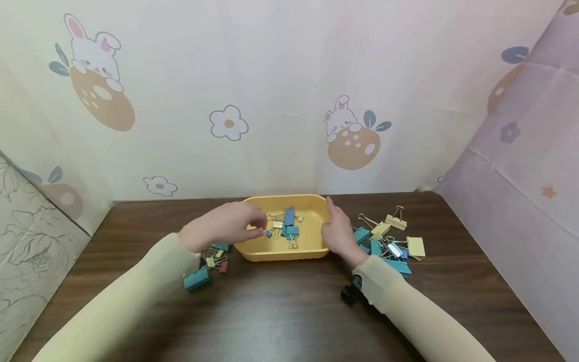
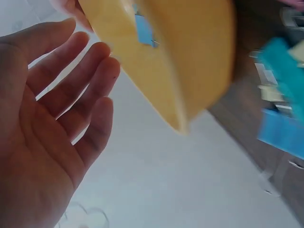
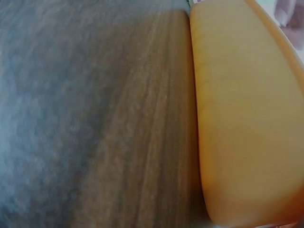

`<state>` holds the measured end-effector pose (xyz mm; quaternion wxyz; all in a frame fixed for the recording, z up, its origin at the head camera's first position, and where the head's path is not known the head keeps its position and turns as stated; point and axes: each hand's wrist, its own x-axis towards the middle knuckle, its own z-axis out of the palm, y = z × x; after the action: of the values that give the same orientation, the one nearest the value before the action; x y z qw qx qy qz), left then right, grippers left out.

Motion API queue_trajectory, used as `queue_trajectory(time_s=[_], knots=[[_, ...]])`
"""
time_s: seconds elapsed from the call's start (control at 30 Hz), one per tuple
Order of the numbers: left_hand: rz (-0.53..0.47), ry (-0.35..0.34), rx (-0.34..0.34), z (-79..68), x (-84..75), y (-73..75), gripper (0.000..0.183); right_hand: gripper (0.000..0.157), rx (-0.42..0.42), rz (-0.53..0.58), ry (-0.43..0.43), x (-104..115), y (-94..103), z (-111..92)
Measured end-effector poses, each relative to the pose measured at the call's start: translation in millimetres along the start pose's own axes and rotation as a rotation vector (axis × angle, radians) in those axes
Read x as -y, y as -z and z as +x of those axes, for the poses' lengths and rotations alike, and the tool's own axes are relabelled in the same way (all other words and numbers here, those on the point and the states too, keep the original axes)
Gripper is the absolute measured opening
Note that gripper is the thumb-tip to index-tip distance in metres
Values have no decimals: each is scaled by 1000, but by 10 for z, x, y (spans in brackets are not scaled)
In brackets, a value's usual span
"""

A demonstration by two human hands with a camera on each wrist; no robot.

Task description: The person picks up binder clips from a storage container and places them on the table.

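A yellow plastic tray [image 1: 282, 255] stands on the table with several binder clips in it, among them a blue binder clip [image 1: 289, 217] and a teal binder clip [image 1: 293, 230]. Over its left end hovers my left hand [image 1: 228, 222]; the left wrist view shows its fingers [image 2: 88, 102] loosely bent with nothing between them. At the opposite end, my right hand [image 1: 339, 231] grips the rim, thumb toward the inside. In the right wrist view the tray's outer wall [image 3: 251, 118] fills the right side, and the right hand itself is out of sight there.
Left of the tray lies a small pile with a teal clip [image 1: 196, 278] and a red clip [image 1: 223, 266], partly under my left forearm. Another pile sits to the right, including a yellow clip [image 1: 416, 247]. A patterned curtain [image 1: 276, 151] hangs behind the table [image 1: 280, 311].
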<state>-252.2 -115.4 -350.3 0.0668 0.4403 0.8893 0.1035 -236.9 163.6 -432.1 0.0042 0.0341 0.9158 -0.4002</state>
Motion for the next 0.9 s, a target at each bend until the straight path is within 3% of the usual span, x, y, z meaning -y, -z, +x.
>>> queue_trajectory(time_s=[0.1,0.27,0.47,0.67,0.77,0.9], knots=[[-7,-21,59,232,-44,11,7,78,4,4,-2,-4,-3,-5],[30,-93,91,580,-94,-60,9,79,-7,-2,24,-22,-2,-3],[114,-118,184,879,-156,-191,2,79,-15,-19,53,-29,-6,2],[153,-35,320,1005,-200,-292,27,79,-28,-34,61,-24,-16,0],[203,-26,341,1024,-241,-328,39,79,-30,-36,64,-21,-19,7],[279,-42,351,1042,-274,-357,39,78,-31,-40,66,-16,-14,21]])
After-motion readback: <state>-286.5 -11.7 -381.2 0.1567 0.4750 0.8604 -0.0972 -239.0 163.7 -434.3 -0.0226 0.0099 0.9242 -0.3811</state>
